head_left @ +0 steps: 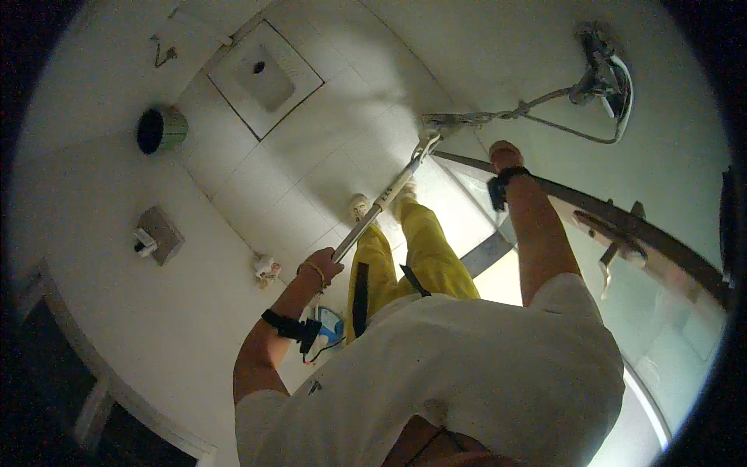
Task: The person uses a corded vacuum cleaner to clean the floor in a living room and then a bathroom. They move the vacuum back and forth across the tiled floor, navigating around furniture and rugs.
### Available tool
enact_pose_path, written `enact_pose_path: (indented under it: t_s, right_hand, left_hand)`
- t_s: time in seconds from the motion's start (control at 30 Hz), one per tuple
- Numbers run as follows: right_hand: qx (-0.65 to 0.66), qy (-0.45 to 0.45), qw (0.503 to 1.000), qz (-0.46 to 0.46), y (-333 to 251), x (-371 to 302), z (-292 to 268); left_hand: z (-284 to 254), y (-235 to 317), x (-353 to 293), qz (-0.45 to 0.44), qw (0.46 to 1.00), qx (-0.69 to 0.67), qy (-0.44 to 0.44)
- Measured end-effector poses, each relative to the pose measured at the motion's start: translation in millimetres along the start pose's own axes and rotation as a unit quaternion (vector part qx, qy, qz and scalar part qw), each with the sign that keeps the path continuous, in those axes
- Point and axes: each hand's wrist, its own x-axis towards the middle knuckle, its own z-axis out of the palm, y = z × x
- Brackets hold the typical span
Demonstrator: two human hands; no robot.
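My left hand (323, 265) is closed round the upper part of a long silver and pale mop-like pole (381, 204). The pole slants down and away, past my feet. Its white joint (426, 142) meets a flat grey strip (459, 119) low by the right wall; whether the strip belongs to the pole is unclear. My right hand (506, 156) is held out to the right, with curled fingers, in front of the dark door edge (560, 191). Whether it grips that edge or anything else is hidden.
A square squat pan (268, 82) is set into the tiled floor (319, 140). Along the left wall are a bin (163, 130) and a paper holder (161, 235). A grey fixture (595, 78) with a looped hose hangs right. A door handle (607, 265) juts out below my right forearm.
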Motion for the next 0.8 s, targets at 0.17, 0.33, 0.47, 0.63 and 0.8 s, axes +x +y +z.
enact_pose_path:
  t_s: [0.17,0.33,0.47,0.63,0.8]
  right_hand:
    - [0.168,-0.049,0.967,0.186,4.3,64.9,51.8]
    - [-0.394,0.031,0.918,-0.036,119.2,183.0,129.7]
    - [-0.278,-0.016,0.960,-0.038,159.4,244.0,170.3]
    - [0.000,0.002,0.998,0.055,151.5,221.3,174.2]
    - [0.248,0.017,0.960,0.127,148.1,193.7,173.0]
  left_hand:
    - [17.3,-10.3,-6.8,-0.028,0.991,-0.113,-0.060]
    - [33.6,-0.2,-10.1,-0.079,0.979,-0.167,-0.091]
    - [43.1,0.6,-5.5,-0.061,0.983,-0.154,-0.082]
    - [53.1,-2.2,-8.9,-0.042,0.986,-0.156,-0.047]
    - [51.4,2.4,-19.3,-0.095,0.962,-0.235,-0.105]
